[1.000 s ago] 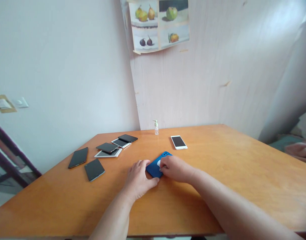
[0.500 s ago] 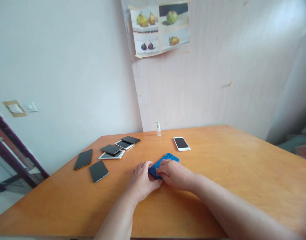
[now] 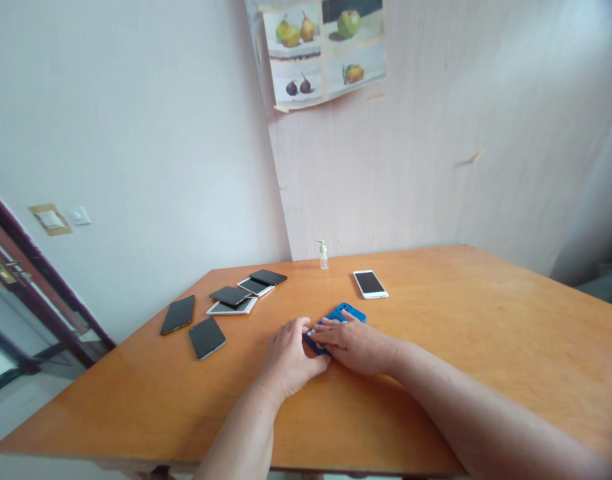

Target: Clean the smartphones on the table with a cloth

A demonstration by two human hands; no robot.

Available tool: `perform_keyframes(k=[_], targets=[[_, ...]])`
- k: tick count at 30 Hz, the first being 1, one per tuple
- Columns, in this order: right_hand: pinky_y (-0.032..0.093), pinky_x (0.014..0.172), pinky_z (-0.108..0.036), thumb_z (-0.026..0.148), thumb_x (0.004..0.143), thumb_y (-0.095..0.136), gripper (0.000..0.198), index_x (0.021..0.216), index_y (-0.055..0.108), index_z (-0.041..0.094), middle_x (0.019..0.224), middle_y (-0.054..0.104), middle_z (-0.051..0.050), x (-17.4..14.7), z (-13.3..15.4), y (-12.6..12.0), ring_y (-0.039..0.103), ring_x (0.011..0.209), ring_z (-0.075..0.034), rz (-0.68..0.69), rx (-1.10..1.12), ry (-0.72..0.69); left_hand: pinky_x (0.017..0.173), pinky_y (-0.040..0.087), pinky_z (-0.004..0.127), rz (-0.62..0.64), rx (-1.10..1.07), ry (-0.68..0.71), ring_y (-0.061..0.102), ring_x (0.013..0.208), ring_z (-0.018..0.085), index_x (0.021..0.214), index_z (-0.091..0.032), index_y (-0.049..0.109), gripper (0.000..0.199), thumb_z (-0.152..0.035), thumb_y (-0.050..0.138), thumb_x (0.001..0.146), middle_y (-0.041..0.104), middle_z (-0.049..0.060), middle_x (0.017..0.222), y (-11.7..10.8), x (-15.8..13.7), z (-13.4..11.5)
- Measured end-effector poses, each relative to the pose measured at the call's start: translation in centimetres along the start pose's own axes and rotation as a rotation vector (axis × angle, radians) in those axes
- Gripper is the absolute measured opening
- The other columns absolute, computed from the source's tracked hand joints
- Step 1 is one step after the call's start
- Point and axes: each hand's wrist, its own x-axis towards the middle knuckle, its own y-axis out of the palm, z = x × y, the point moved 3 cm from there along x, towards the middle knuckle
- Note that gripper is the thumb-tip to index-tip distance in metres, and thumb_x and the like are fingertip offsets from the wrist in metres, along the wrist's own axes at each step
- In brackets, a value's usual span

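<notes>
A phone in a blue case (image 3: 357, 312) lies on the table with its camera end pointing away to the right. My left hand (image 3: 292, 353) grips the phone's near end between thumb and fingers. Across the back of the case my right hand (image 3: 353, 341) lies flat with fingers stretched out, hiding much of it. Something small and whitish (image 3: 311, 331) shows by the right fingertips; I cannot make out what it is.
On the wooden table (image 3: 436, 373), a white phone (image 3: 371, 284) and a clear pump bottle (image 3: 323, 256) stand beyond my hands. Several dark and white tablets or phones lie at the left, including a black one (image 3: 207, 338) and a white-framed one (image 3: 246, 307).
My right hand's fingers have gone from curled on the blue case to stretched flat over it. The left hand keeps its grip. The view has shifted slightly.
</notes>
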Motion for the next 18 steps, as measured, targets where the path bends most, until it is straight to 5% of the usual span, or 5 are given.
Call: perform_keyframes(k=[7, 14, 18], targets=[[0.02, 0.113, -0.061, 0.022, 0.098, 0.035, 0.049, 0.144, 0.047, 0.016, 0.15, 0.045, -0.016, 0.1, -5.0, -0.7, 0.033, 0.143, -0.033, -0.048, -0.24, 0.319, 0.1, 0.042, 0.039, 0.005, -0.008, 0.002, 0.058, 0.116, 0.027, 0.121, -0.025, 0.05, 0.061, -0.039, 0.075, 0.067, 0.062, 0.007, 0.123, -0.1, 0.0, 0.1], [0.01, 0.114, -0.067, 0.047, 0.103, 0.022, 0.052, 0.151, 0.034, 0.032, 0.159, 0.033, -0.005, 0.6, -1.0, 1.2, 0.028, 0.146, -0.029, 0.054, -0.02, 0.012, 0.098, 0.043, 0.039, -0.029, -0.018, 0.033, 0.058, 0.113, 0.026, 0.118, -0.024, 0.052, 0.054, -0.034, 0.072, 0.07, 0.063, 0.007, 0.118, 0.2, 0.0, 0.2], [0.005, 0.11, -0.074, 0.044, 0.103, 0.023, 0.052, 0.15, 0.038, 0.029, 0.159, 0.031, -0.008, 0.7, -4.2, 0.1, 0.02, 0.148, -0.032, 0.019, -0.122, 0.314, 0.101, 0.042, 0.041, -0.004, -0.018, 0.002, 0.056, 0.116, 0.028, 0.121, -0.024, 0.051, 0.061, -0.038, 0.075, 0.067, 0.062, 0.008, 0.122, 0.2, -0.1, 0.3]])
